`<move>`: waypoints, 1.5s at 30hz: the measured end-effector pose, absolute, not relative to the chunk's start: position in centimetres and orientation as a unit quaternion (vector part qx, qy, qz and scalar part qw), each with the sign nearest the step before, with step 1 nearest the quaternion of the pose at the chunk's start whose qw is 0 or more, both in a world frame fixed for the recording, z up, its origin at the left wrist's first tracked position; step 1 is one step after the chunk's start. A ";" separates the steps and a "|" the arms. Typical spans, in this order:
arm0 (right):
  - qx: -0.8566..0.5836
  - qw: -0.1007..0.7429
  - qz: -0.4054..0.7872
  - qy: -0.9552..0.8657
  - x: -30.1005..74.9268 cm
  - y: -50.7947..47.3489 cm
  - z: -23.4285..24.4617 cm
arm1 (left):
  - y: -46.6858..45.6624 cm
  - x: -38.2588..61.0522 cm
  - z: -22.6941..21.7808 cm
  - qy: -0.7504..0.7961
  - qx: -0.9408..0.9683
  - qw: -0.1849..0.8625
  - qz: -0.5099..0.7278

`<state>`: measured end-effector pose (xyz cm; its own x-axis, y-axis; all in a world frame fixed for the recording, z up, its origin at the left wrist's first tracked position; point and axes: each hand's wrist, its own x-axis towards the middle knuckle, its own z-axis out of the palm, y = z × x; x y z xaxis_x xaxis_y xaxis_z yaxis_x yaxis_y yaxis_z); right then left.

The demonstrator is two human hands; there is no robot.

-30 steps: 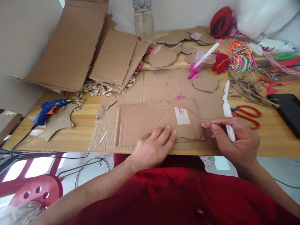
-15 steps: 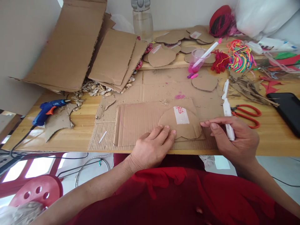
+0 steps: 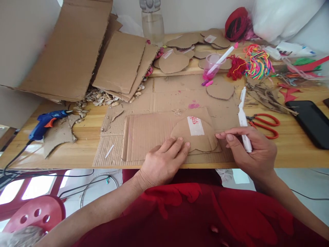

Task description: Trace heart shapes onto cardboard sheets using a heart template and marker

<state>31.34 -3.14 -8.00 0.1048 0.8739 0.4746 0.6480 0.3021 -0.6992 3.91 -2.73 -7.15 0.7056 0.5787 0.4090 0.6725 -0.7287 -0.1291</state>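
My left hand (image 3: 164, 159) lies flat with its fingers stretched over a cardboard cutout (image 3: 180, 132), whose rounded outline has a notch at the bottom and a piece of printed tape on it. Beneath the cutout is a larger rectangular cardboard piece (image 3: 144, 137). A white marker (image 3: 243, 121) is held in my right hand (image 3: 254, 151), its narrow end pointing away from me. The index fingertip of that hand is by the cutout's right edge; whether it touches cannot be made out.
Orange-handled scissors (image 3: 266, 125) and a black phone (image 3: 308, 123) lie to the right. A blue glue gun (image 3: 46, 125) rests at the left. Stacked cardboard sheets (image 3: 120, 61) lean behind peanut shells (image 3: 102, 97). A pink-stained plastic cup (image 3: 212, 65) holds another marker. Colourful cords (image 3: 258, 61) lie farther back.
The whole view has shifted slightly, so things appear a little farther left. Both hands keep nearly the same pose on and beside the cutout.
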 end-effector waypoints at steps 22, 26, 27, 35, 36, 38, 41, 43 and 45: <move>-0.581 0.483 0.186 -0.628 31.3 -2.9 -8.2 | -2.5 3.0 -8.3 -0.335 -0.917 0.106 -0.187; -0.583 0.497 0.189 -0.614 31.2 -2.9 -8.0 | -2.4 3.1 -8.3 -0.340 -0.919 0.107 -0.169; -0.583 0.504 0.187 -0.609 31.2 -2.9 -8.0 | -2.4 3.1 -8.2 -0.339 -0.920 0.106 -0.166; -0.575 0.522 0.180 -0.604 31.4 -2.9 -8.0 | -2.3 2.9 -7.8 -0.339 -0.919 0.100 -0.171; -0.574 0.519 0.184 -0.606 31.4 -2.9 -7.9 | -2.3 2.9 -7.7 -0.340 -0.920 0.098 -0.170; -0.569 0.516 0.192 -0.611 31.4 -2.9 -7.8 | -2.2 2.9 -7.6 -0.338 -0.922 0.092 -0.165; -0.566 0.515 0.196 -0.613 31.4 -3.0 -7.5 | -2.2 2.9 -7.6 -0.337 -0.923 0.089 -0.161; -0.567 0.507 0.199 -0.617 31.4 -3.1 -7.4 | -2.2 3.0 -7.6 -0.338 -0.923 0.091 -0.161; -0.567 0.499 0.198 -0.624 31.5 -3.1 -7.4 | -2.2 3.0 -7.5 -0.341 -0.922 0.090 -0.161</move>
